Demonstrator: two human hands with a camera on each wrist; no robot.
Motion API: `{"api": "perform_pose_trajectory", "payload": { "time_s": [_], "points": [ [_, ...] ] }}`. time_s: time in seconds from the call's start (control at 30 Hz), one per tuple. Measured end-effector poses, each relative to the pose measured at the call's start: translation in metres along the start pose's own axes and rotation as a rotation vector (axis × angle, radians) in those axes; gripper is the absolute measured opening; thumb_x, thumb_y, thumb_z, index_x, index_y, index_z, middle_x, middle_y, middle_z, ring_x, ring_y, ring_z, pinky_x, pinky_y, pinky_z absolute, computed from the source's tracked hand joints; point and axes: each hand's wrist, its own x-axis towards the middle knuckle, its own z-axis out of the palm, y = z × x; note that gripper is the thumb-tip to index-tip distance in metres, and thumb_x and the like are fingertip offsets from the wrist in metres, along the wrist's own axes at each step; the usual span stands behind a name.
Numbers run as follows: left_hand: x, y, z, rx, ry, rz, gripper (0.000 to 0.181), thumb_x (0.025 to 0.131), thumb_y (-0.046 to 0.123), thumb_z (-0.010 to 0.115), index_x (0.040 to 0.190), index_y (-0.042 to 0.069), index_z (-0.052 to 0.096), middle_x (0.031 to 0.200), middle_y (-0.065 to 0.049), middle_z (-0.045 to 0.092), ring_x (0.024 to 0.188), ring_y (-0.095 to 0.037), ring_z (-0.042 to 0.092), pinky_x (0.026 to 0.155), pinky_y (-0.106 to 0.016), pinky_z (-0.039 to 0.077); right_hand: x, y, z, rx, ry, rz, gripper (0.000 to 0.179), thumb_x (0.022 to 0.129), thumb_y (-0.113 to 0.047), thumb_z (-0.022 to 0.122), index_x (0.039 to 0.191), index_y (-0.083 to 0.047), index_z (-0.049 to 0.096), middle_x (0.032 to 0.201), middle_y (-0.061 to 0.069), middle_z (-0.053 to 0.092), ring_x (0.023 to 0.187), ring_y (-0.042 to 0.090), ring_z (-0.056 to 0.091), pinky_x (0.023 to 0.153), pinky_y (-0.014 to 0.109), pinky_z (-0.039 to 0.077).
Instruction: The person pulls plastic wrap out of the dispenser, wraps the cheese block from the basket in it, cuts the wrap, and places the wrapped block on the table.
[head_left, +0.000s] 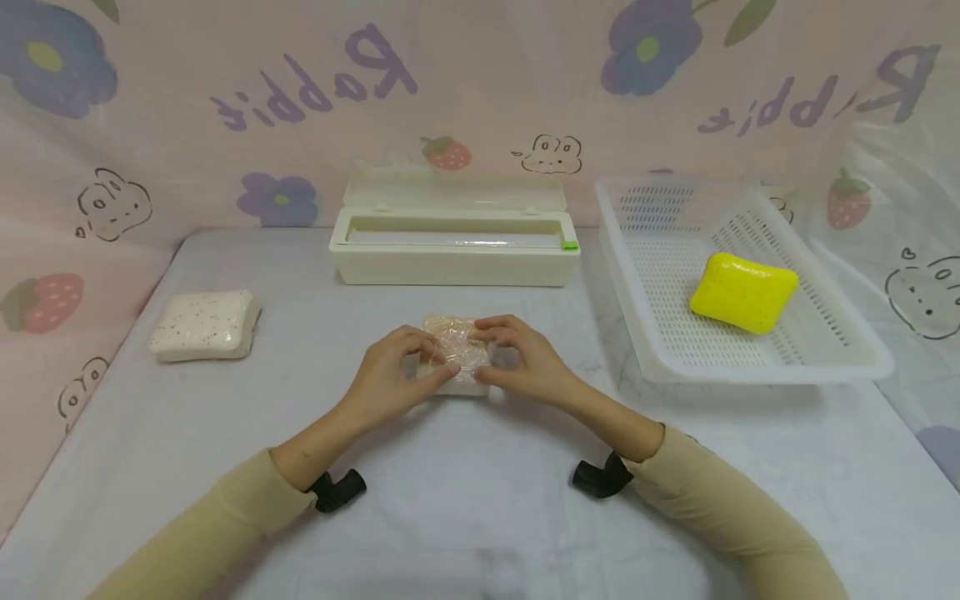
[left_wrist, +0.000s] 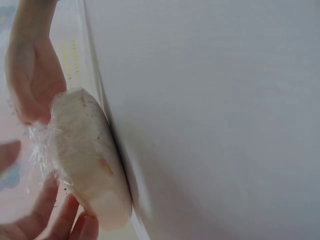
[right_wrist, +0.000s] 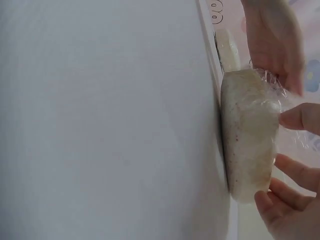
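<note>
At the middle of the table lies a pale speckled block with pinched-in sides, like a sponge or soap bar; I cannot tell which. Clear cling film covers it, crumpled and bunched on top. My left hand holds it from the left, fingers curled at its edge; in the left wrist view those fingers touch its side, with the blurred thumb apart. From the right, my right hand grips it; in the right wrist view the thumb meets the film-covered top edge and the fingertips touch the side.
A white cling film box stands behind with its lid up, roll inside. Another white speckled block lies at left. At right, a white perforated basket holds a yellow block. A printed curtain hangs behind.
</note>
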Motion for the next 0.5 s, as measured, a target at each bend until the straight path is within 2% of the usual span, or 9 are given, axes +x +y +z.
{"api": "perform_pose_trajectory", "payload": {
  "time_s": [0.13, 0.27, 0.4, 0.5],
  "points": [
    [0.0042, 0.0028, 0.0019, -0.067, 0.055, -0.084, 0.019, 0.081, 0.01, 0.076, 0.091, 0.002, 0.062, 0.096, -0.01, 0.063, 0.096, -0.023, 0.06, 0.09, -0.039, 0.053, 0.0034, -0.0005, 0.0012, 0.042, 0.019, 0.037, 0.042, 0.076, -0.014, 0.078, 0.115, -0.002, 0.066, 0.128, 0.011, 0.059, 0.117, 0.026, 0.056, 0.095, 0.037, 0.051],
    [0.0086, 0.0029, 0.0057, -0.102, 0.088, -0.118, 0.029, 0.078, 0.002, 0.074, 0.1, -0.002, 0.056, 0.1, -0.015, 0.061, 0.102, -0.028, 0.06, 0.088, -0.04, 0.054, 0.0056, 0.0008, 0.0003, 0.08, 0.034, 0.068, 0.039, 0.076, -0.013, 0.08, 0.112, -0.004, 0.068, 0.124, 0.01, 0.062, 0.117, 0.024, 0.057, 0.093, 0.034, 0.052],
    [0.0108, 0.0011, 0.009, -0.091, 0.099, -0.12, 0.019, 0.077, -0.001, 0.071, 0.094, -0.002, 0.063, 0.097, -0.014, 0.059, 0.098, -0.027, 0.059, 0.086, -0.04, 0.054, 0.0072, 0.0034, -0.0007, 0.14, 0.046, 0.11, 0.033, 0.076, -0.009, 0.079, 0.107, -0.005, 0.069, 0.12, 0.009, 0.065, 0.115, 0.023, 0.059, 0.093, 0.034, 0.052],
    [0.0105, 0.0013, 0.0102, -0.09, 0.104, -0.15, 0.013, 0.077, -0.001, 0.072, 0.089, -0.002, 0.07, 0.097, -0.014, 0.058, 0.098, -0.028, 0.058, 0.087, -0.039, 0.054, 0.0085, 0.0046, -0.0015, 0.192, 0.051, 0.136, 0.029, 0.076, -0.007, 0.078, 0.104, -0.004, 0.069, 0.118, 0.01, 0.066, 0.114, 0.024, 0.059, 0.093, 0.035, 0.052]
  ]
}}
